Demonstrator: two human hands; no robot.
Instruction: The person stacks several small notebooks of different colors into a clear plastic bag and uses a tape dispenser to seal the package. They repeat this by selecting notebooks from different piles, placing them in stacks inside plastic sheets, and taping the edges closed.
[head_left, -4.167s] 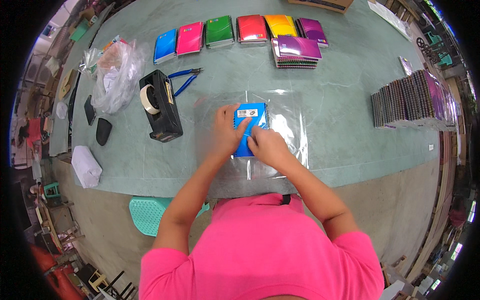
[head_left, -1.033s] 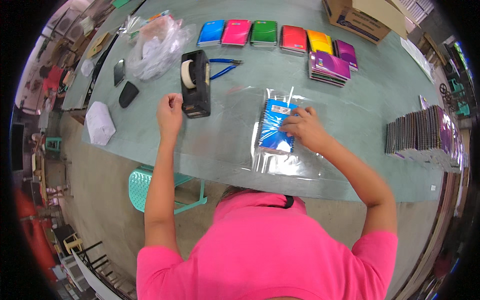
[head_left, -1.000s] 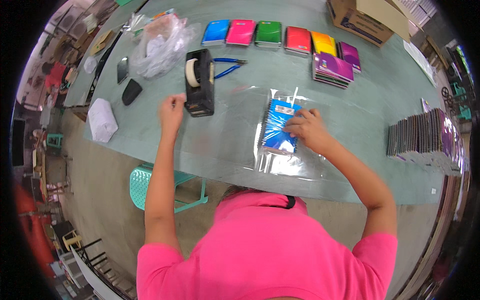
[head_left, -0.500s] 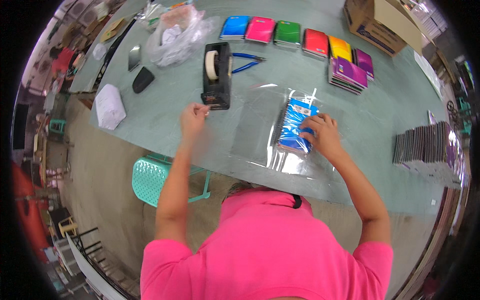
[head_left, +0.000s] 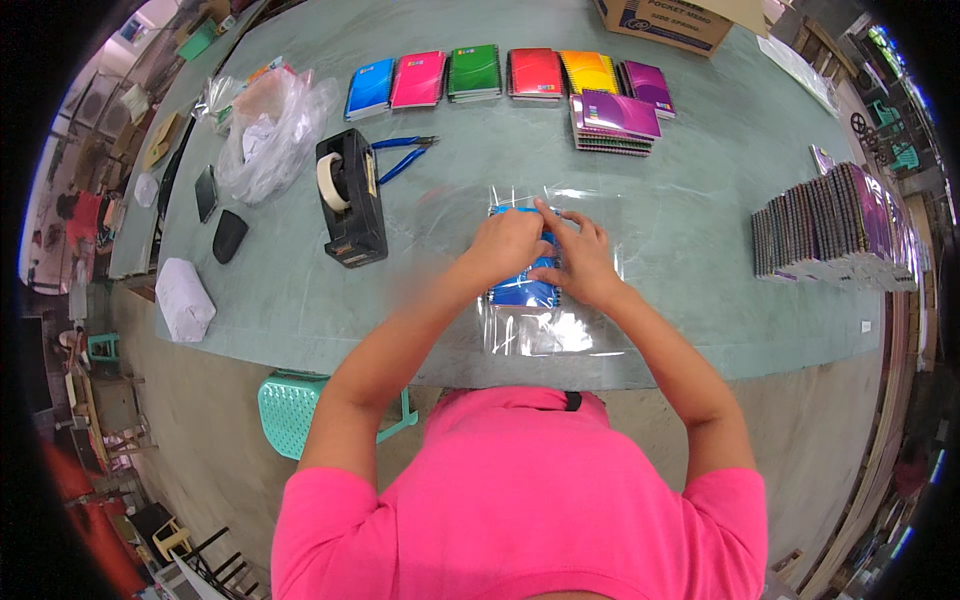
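A blue spiral notebook [head_left: 524,293] lies in front of me on the table, inside or under a clear plastic sheet [head_left: 510,340] that spreads out past its edges. My left hand [head_left: 505,245] is over the notebook's upper part, its fingers closed and bent downward; whatever they pinch is hidden. My right hand [head_left: 583,262] rests on the notebook's right side, fingers apart and thumb reaching across the cover. The fingertips of both hands are close together near the top. To the left stands a black tape dispenser [head_left: 362,222] with a roll of pale tape [head_left: 330,186].
Blue-handled pliers [head_left: 400,160] lie beside the dispenser. Colored notebooks [head_left: 474,72] line the far side, with a purple stack [head_left: 618,115] nearer. A taller notebook stack [head_left: 830,225] stands right, a cardboard box [head_left: 665,25] far right, a plastic bag [head_left: 270,140] far left.
My left hand has moved from beside the tape dispenser rightward onto the blue notebook. My right hand stays on the notebook, its fingers now nearer the top. The view has shifted.
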